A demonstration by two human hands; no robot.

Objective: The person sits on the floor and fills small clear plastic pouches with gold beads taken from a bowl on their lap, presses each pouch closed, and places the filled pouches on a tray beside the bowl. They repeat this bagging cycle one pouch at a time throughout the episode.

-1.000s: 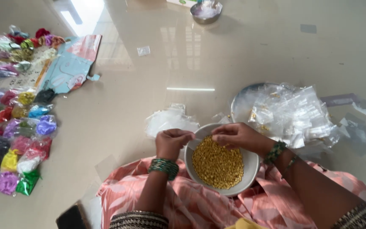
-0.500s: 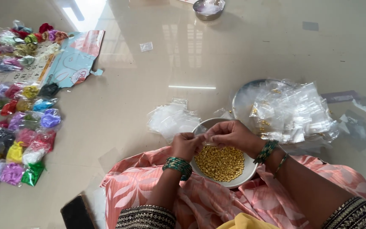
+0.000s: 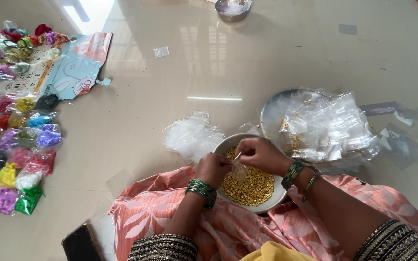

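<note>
glossy floor (image 3: 276, 63); left hand (image 3: 213, 169), right hand (image 3: 262, 153) pinch small clear pouch (image 3: 240, 169) over bead bowl (image 3: 273, 201).

green bangles (image 3: 201, 189), dark embroidered sleeves (image 3: 163, 247)

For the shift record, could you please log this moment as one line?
left hand: holds small clear bag | right hand: pinches bag top | under: white bowl of gold beads | beside: filled bags

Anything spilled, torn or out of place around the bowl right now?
Nothing spilled: the gold beads sit inside the white bowl. Both hands, left and right, hold a small clear bag. One stray clear bag lies alone on the floor.
</note>
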